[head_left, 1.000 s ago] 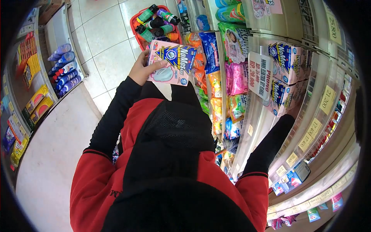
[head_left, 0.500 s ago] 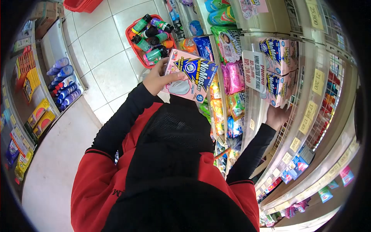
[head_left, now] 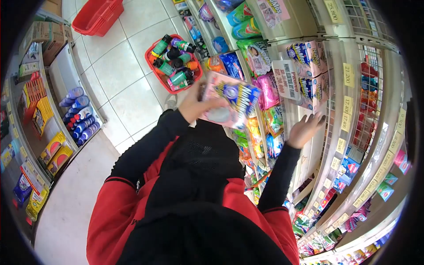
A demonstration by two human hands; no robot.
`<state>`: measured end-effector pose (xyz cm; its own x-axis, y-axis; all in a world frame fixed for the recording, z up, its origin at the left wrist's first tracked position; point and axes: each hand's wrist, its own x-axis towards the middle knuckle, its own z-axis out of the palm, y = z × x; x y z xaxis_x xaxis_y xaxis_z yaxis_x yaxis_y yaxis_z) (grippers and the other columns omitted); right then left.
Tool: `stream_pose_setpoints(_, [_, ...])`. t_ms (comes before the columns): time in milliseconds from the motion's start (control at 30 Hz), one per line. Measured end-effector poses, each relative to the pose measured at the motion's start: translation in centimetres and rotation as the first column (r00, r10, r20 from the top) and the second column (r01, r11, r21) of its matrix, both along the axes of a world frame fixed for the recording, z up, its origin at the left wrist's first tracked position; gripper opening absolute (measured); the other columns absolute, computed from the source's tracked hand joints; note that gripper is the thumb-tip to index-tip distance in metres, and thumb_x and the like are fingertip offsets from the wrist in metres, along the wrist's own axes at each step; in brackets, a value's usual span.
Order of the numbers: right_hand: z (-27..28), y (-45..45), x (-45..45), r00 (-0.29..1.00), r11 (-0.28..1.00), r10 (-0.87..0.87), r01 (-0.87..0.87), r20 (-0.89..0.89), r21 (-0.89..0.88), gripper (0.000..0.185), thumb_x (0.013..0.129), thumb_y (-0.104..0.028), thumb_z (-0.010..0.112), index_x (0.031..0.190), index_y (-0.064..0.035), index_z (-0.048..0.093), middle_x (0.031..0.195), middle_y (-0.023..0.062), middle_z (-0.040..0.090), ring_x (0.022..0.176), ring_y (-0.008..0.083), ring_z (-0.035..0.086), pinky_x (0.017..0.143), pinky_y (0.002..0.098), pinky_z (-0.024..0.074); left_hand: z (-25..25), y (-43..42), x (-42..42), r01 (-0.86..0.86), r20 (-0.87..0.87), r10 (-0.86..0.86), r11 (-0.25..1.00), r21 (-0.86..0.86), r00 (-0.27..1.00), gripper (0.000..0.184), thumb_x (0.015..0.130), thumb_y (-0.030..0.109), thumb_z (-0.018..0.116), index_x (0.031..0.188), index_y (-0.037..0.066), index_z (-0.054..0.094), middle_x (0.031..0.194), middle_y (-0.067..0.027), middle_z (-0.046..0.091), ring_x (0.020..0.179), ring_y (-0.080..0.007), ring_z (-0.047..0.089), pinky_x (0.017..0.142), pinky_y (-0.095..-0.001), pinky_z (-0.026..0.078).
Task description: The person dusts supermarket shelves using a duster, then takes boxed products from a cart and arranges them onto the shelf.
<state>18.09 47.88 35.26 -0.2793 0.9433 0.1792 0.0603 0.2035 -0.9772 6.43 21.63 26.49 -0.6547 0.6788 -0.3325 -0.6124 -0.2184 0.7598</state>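
Observation:
A pink and blue NoMos box point(head_left: 230, 100), slightly blurred, is gripped by my left hand point(head_left: 197, 106) above the lap-side of my body. The thumb lies across its front, while the other fingers are mostly hidden behind it. My right hand point(head_left: 304, 130) is open with its fingers apart, holding nothing. It hovers beside the shelf, just below more pink NoMos boxes point(head_left: 311, 95) stacked there. A white promo price card point(head_left: 286, 84) with red print stands in front of that stack.
On the tiled floor, a red basket point(head_left: 148, 55) holds several dark-capped bottles, and another red basket point(head_left: 99, 20) stands farther off. Colourful packets point(head_left: 267, 90) fill the shelf ahead. Purple and blue bottles point(head_left: 79, 117) stand on the left shelf.
My right hand has drawn back from beneath the stacked boxes, with its fingers now in sight. The box in my left hand has shifted right and slightly down in view.

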Motion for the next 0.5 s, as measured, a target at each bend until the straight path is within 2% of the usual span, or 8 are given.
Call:
stream_pose_setpoints(100, [-0.4, -6.4, 2.2, 0.872, 0.917, 0.380, -0.398, 0.309, -0.004, 0.071, 0.078, -0.040, 0.050, 0.128, -0.0034, 0.013, 0.132, 0.0141, 0.018, 0.121, 0.0248, 0.019, 0.099, 0.0386, 0.0162, 2.6, 4.1, 1.3, 0.049, -0.079, -0.046, 0.998, 0.029, 0.996, 0.080, 0.060, 0.033, 0.072, 0.115, -0.006, 0.027, 0.104, -0.0175, 0.045, 0.096, -0.0199, 0.048, 0.080, -0.0292, 0.040])
stream_pose_setpoints(133, [-0.2, -8.8, 1.8, 0.856, 0.832, 0.511, -0.517, -0.083, -0.202, 0.067, 0.078, -0.039, 0.049, 0.126, -0.0022, 0.019, 0.127, 0.0133, 0.027, 0.118, 0.0236, 0.027, 0.097, 0.0389, 0.0211, 2.8, 5.9, 2.1, 0.055, -0.096, -0.052, 0.998, 0.028, 0.994, 0.084, 0.059, 0.037, 0.072, 0.115, -0.006, 0.026, 0.105, -0.0188, 0.044, 0.096, -0.0212, 0.048, 0.081, -0.0298, 0.040])
stream_pose_setpoints(200, [-0.8, -9.1, 3.5, 0.832, 0.752, 0.514, -0.555, -0.211, -0.357, 0.061, 0.077, -0.036, 0.051, 0.122, -0.0007, 0.028, 0.121, 0.0131, 0.037, 0.112, 0.0232, 0.035, 0.095, 0.0398, 0.0254, 5.1, 8.1, 2.5, 0.115, -0.272, -0.107, 0.993, 0.014, 0.956, 0.083, 0.063, 0.029, 0.071, 0.118, -0.005, 0.020, 0.106, -0.0165, 0.043, 0.098, -0.0209, 0.046, 0.083, -0.0303, 0.038])
stream_pose_setpoints(267, [-0.3, -7.1, 5.1, 0.876, 0.718, 0.449, -0.471, -0.175, -0.512, 0.055, 0.076, -0.032, 0.052, 0.117, 0.0004, 0.035, 0.114, 0.0120, 0.044, 0.108, 0.0231, 0.040, 0.093, 0.0399, 0.0273, 6.3, 9.6, 3.0, 0.191, -0.335, -0.186, 0.981, -0.016, 0.924, 0.086, 0.063, 0.035, 0.070, 0.117, -0.007, 0.019, 0.106, -0.0206, 0.043, 0.099, -0.0248, 0.046, 0.084, -0.0306, 0.036])
stream_pose_setpoints(367, [0.6, -5.0, 9.0, 0.882, 0.639, 0.391, -0.465, -0.263, -0.612, 0.049, 0.076, -0.025, 0.051, 0.116, -0.0007, 0.036, 0.114, 0.0113, 0.045, 0.104, 0.0240, 0.044, 0.088, 0.0410, 0.0350, 6.2, 11.6, 2.6, 0.394, -0.531, -0.420, 0.904, -0.168, 0.736, 0.078, 0.064, 0.043, 0.066, 0.111, -0.009, 0.033, 0.107, -0.0241, 0.043, 0.099, -0.0310, 0.045, 0.086, -0.0340, 0.034])
stream_pose_setpoints(400, [1.2, -4.8, 9.6, 0.878, 0.584, 0.327, -0.478, -0.349, -0.656, 0.050, 0.076, -0.022, 0.051, 0.117, -0.0005, 0.034, 0.115, 0.0126, 0.043, 0.105, 0.0252, 0.044, 0.089, 0.0433, 0.0346, 6.2, 12.4, 1.7, 0.288, -0.629, -0.344, 0.938, -0.194, 0.697, 0.076, 0.064, 0.043, 0.066, 0.111, -0.009, 0.034, 0.106, -0.0238, 0.044, 0.099, -0.0315, 0.045, 0.086, -0.0343, 0.034])
stream_pose_setpoints(467, [1.5, -4.1, 11.9, 0.930, 0.694, 0.138, -0.335, -0.339, -0.637, 0.050, 0.075, -0.025, 0.051, 0.115, 0.0010, 0.036, 0.113, 0.0138, 0.046, 0.103, 0.0260, 0.046, 0.084, 0.0403, 0.0411, 6.3, 14.3, -0.4, 0.064, -0.796, -0.199, 0.978, -0.198, 0.571, 0.073, 0.063, 0.041, 0.066, 0.109, -0.007, 0.037, 0.104, -0.0234, 0.045, 0.098, -0.0326, 0.045, 0.085, -0.0349, 0.035])
stream_pose_setpoints(500, [1.5, -3.0, 13.6, 0.902, 0.657, 0.086, -0.371, -0.424, -0.657, 0.048, 0.075, -0.023, 0.051, 0.114, 0.0011, 0.038, 0.110, 0.0140, 0.048, 0.102, 0.0257, 0.046, 0.084, 0.0397, 0.0418, 6.1, 15.6, -2.3, -0.014, -0.849, -0.090, 0.993, -0.114, 0.521, 0.071, 0.062, 0.037, 0.067, 0.110, -0.006, 0.037, 0.102, -0.0229, 0.045, 0.098, -0.0337, 0.044, 0.084, -0.0359, 0.035])
